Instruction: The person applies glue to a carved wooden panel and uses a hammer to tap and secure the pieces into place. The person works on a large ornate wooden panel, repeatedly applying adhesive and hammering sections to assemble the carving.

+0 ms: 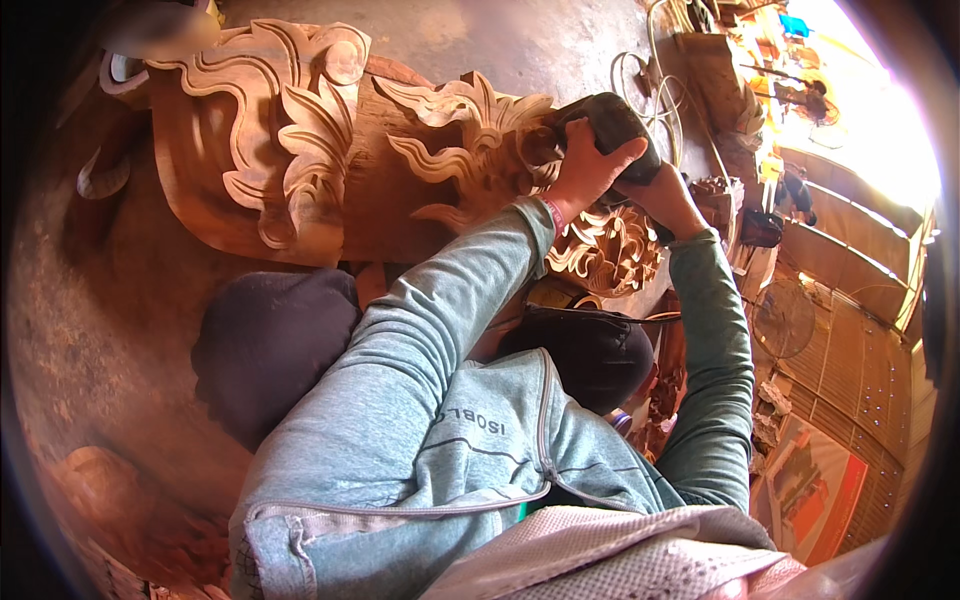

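My left hand [585, 172] is wrapped round a black, rounded, block-like tool [612, 118], its thumb lying along the near side. From the right, my right hand [664, 200] grips the same tool lower down, its fingers partly hidden. The tool's exact kind does not show. It is held at the right end of a large carved wooden panel [400, 215] with raised leaf and scroll shapes; whether the two touch, I cannot tell. Beneath my hands lies a smaller openwork wood carving [608, 252] with curling leaves.
My dark-clad knees [275, 345] are bent at the panel's near edge. Loose cables [662, 95] run across the floor at upper right. Wood pieces [715, 85] are stacked along the right, near a round fan [784, 317]. A blurred object [165, 30] crosses the upper left.
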Action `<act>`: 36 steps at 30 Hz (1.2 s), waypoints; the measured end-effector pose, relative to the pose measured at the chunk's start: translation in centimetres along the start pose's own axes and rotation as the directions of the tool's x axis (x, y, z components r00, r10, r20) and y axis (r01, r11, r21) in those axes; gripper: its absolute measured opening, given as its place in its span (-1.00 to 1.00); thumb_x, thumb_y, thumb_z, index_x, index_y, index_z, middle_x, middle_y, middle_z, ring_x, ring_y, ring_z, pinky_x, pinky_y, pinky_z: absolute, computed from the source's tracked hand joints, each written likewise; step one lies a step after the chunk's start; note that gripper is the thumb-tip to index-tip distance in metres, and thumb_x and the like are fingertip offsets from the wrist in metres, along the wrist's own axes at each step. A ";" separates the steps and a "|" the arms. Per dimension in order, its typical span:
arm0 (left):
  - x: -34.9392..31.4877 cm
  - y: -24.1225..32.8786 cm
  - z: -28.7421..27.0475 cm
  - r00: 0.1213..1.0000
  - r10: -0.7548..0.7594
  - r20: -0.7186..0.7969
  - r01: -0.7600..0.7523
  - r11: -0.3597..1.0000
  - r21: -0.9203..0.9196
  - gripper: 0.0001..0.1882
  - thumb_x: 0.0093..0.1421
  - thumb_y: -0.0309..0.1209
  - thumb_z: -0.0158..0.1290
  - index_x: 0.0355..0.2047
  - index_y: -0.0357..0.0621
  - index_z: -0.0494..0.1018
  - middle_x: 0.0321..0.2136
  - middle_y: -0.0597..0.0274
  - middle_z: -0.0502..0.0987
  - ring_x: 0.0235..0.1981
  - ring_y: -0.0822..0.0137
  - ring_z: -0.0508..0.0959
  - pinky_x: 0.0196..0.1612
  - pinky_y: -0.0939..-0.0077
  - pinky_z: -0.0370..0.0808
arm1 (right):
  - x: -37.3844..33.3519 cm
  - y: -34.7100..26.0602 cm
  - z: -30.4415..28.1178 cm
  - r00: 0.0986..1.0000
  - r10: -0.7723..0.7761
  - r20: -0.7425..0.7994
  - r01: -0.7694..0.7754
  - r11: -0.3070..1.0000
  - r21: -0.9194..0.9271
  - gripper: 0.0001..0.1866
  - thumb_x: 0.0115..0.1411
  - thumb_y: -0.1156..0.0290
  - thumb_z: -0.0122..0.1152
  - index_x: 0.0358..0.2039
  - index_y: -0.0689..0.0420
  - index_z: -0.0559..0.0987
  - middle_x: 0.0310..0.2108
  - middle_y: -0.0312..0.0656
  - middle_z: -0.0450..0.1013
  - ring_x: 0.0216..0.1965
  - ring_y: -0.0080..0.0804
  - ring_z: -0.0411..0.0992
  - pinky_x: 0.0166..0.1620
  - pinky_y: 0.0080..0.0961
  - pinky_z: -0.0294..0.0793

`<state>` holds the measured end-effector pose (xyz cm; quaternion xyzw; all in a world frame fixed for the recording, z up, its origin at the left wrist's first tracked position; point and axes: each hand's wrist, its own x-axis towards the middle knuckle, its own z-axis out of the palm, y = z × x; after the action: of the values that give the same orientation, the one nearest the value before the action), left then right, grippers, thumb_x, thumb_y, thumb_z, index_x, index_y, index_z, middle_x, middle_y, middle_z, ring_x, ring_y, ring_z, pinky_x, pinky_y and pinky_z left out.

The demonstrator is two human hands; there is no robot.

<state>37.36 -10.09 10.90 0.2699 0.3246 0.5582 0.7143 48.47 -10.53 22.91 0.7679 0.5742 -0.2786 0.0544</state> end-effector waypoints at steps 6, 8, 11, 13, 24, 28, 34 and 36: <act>2.0 -1.6 -0.2 0.995 0.101 0.020 -0.102 0.992 0.069 -0.25 -0.01 0.06 0.35 -0.02 -0.30 0.43 -0.03 -0.14 0.35 0.05 0.01 0.38 0.16 0.19 0.32 | 1.9 3.3 0.8 0.982 -0.161 -0.100 0.175 0.973 0.149 -0.44 -0.01 0.32 0.52 0.00 0.24 0.56 -0.18 -0.16 0.60 -0.15 -0.48 0.53 -0.05 -0.44 0.53; 3.4 0.3 -1.3 0.984 0.147 0.102 -0.146 0.989 -0.019 -0.43 0.11 -0.03 0.29 -0.08 -0.27 0.51 -0.09 -0.05 0.44 -0.03 0.08 0.49 0.06 0.22 0.42 | 2.7 2.3 1.0 0.963 -0.204 -0.178 0.236 0.955 0.182 -0.45 -0.01 0.33 0.52 -0.01 0.23 0.55 -0.19 -0.17 0.60 -0.15 -0.48 0.53 -0.04 -0.44 0.53; 5.1 4.6 -3.1 0.958 0.254 0.131 -0.265 0.962 0.071 -0.49 0.20 0.02 0.20 -0.16 -0.24 0.56 -0.22 0.10 0.61 -0.17 0.23 0.60 -0.02 0.32 0.47 | 4.6 0.6 2.2 0.904 -0.271 -0.330 0.353 0.909 0.222 -0.45 -0.02 0.33 0.53 -0.02 0.23 0.55 -0.21 -0.17 0.61 -0.17 -0.46 0.54 -0.05 -0.42 0.55; 7.4 4.9 -4.7 0.964 0.197 0.177 -0.229 0.957 0.179 -0.41 0.24 0.00 0.17 0.02 -0.30 0.48 -0.14 0.06 0.59 -0.10 0.29 0.57 -0.01 0.42 0.47 | 6.0 -0.8 3.1 0.891 -0.288 -0.352 0.406 0.852 0.332 -0.47 -0.01 0.31 0.53 -0.03 0.21 0.57 -0.24 -0.17 0.61 -0.18 -0.48 0.54 -0.08 -0.45 0.56; 7.8 3.1 -4.6 0.927 0.056 0.370 -0.016 0.994 -0.110 -0.52 0.29 -0.16 0.18 0.10 -0.21 0.46 -0.01 0.26 0.54 -0.02 0.44 0.50 0.05 0.52 0.45 | 9.2 2.5 7.5 0.874 -0.154 -0.462 0.309 0.908 0.282 -0.39 -0.10 0.17 0.57 -0.07 0.22 0.57 -0.23 -0.06 0.62 -0.18 -0.25 0.61 -0.08 -0.33 0.57; 8.4 3.4 -3.8 0.934 0.204 0.294 -0.275 0.935 0.222 -0.56 0.29 -0.26 0.19 0.09 -0.22 0.45 -0.07 0.29 0.57 -0.08 0.45 0.53 0.01 0.54 0.48 | 9.3 2.4 7.5 0.875 -0.118 -0.470 0.352 0.823 0.447 -0.57 0.02 0.30 0.53 -0.12 0.18 0.62 -0.33 -0.26 0.61 -0.36 -0.56 0.54 -0.28 -0.52 0.55; 7.6 2.8 -3.3 0.905 0.112 0.410 -0.139 0.990 0.036 -0.57 0.32 -0.28 0.15 0.12 -0.23 0.44 -0.08 0.29 0.58 -0.08 0.45 0.53 0.04 0.55 0.45 | 8.3 2.8 7.3 0.887 -0.050 -0.459 0.232 0.907 0.351 -0.53 -0.06 0.19 0.55 -0.16 0.16 0.64 -0.35 -0.15 0.61 -0.31 -0.37 0.59 -0.23 -0.41 0.56; 7.5 2.8 -3.6 0.915 0.157 0.372 -0.189 0.981 0.049 -0.54 0.32 -0.27 0.15 0.14 -0.24 0.42 -0.06 0.26 0.58 -0.07 0.44 0.52 0.04 0.55 0.45 | 8.8 2.7 7.5 0.871 -0.072 -0.486 0.262 0.904 0.337 -0.54 -0.06 0.19 0.55 -0.20 0.17 0.64 -0.39 -0.15 0.60 -0.35 -0.37 0.58 -0.27 -0.41 0.55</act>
<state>34.10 -2.02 9.44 0.4264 0.1836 0.5450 0.6982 49.87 -6.98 11.70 0.7533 0.5683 -0.2004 -0.2636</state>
